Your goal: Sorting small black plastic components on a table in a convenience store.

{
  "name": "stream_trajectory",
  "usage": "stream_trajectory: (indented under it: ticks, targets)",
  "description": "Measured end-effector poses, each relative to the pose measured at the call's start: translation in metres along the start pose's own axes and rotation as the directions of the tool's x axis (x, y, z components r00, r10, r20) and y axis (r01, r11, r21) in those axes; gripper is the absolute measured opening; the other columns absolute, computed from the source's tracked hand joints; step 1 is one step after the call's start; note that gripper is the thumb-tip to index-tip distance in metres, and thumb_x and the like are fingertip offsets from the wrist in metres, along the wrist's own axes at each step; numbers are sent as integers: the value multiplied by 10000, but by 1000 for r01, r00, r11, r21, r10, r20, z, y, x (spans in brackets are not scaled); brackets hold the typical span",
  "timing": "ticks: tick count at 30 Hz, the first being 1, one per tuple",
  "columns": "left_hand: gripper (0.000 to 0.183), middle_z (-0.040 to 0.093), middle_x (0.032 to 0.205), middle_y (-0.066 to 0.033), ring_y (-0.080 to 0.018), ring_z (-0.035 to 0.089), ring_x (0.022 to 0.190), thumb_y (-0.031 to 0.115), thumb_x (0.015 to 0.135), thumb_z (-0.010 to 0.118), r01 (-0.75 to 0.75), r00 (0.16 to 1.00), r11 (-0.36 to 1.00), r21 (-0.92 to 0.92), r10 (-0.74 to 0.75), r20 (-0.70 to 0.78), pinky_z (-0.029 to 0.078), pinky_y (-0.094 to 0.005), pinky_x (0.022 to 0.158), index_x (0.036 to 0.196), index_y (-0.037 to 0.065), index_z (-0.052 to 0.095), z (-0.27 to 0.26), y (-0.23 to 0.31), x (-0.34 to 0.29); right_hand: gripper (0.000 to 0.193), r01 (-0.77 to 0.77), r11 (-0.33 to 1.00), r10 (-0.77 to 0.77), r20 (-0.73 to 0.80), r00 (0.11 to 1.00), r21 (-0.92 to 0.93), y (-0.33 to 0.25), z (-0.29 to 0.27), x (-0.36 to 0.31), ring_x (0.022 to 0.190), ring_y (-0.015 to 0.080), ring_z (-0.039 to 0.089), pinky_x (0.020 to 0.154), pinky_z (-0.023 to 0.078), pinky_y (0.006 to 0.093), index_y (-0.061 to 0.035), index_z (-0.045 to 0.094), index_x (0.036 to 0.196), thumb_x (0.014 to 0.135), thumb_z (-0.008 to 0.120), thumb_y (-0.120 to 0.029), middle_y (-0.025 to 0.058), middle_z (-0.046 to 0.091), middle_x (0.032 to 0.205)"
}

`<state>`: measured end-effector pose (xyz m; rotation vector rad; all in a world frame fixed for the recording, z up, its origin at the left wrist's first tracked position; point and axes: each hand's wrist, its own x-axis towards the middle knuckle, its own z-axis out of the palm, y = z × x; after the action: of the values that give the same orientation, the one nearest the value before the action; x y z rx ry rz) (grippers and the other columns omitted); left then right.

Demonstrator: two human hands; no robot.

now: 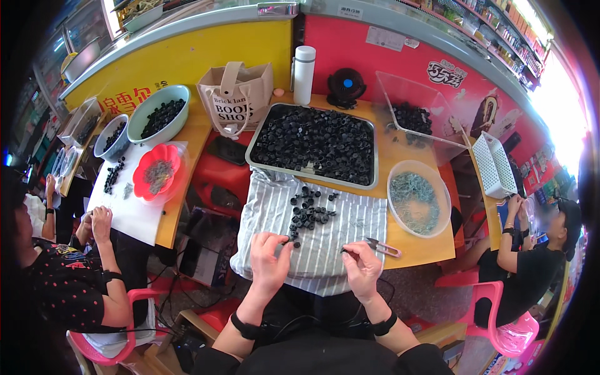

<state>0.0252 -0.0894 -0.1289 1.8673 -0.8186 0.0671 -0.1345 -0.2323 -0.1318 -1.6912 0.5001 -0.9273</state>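
Observation:
On the striped cloth [262,219] in front of me lies a loose pile of small black cap-like parts [309,217]. My left hand [269,261] is at the pile's near left edge, thumb and forefinger pinched on a small black part [285,242]. Further right, my right hand [362,267] pinches another dark bit at its fingertips, too small to name exactly. Beside that hand rests a pair of small snips [384,248]. Beyond the cloth stands a metal tray [249,153] heaped with many more black parts. A round clear tub [447,215] holds thin greyish pieces.
A clear bin [431,140] with black parts, a small black fan [346,87], a white bottle [304,75] and a canvas bag [234,97] stand behind. At left, a person [69,275] works beside a red bowl [156,172]; another person [525,262] sits at right.

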Motion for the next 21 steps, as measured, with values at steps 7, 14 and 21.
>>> stream_trajectory:
  ticks: [7,14,21]
  targets:
    - [192,611,898,-115,-326,549,897,140,762,751,-145,988,950,276,122,99,426,-441,810,896,30,668,17,1,17,153,-56,992,57,-4,998,117,13,1,-2,747,65,526,650,420,196,38,655,1005,872,606,94,31,551,918]
    - [177,616,924,-120,-322,553,911,60,799,699,-161,984,981,107,151,99,446,-421,809,965,8,665,22,10,23,139,-109,981,109,9,994,162,10,-1,-1,758,62,532,656,427,193,44,653,1001,879,606,91,27,546,923]
    - [259,622,963,-126,-313,568,951,-18,805,671,-190,969,975,-112,205,141,470,-384,806,1062,15,665,25,6,24,127,-110,986,110,8,994,122,10,-2,-3,763,62,538,661,431,192,45,653,987,873,613,85,24,553,914]
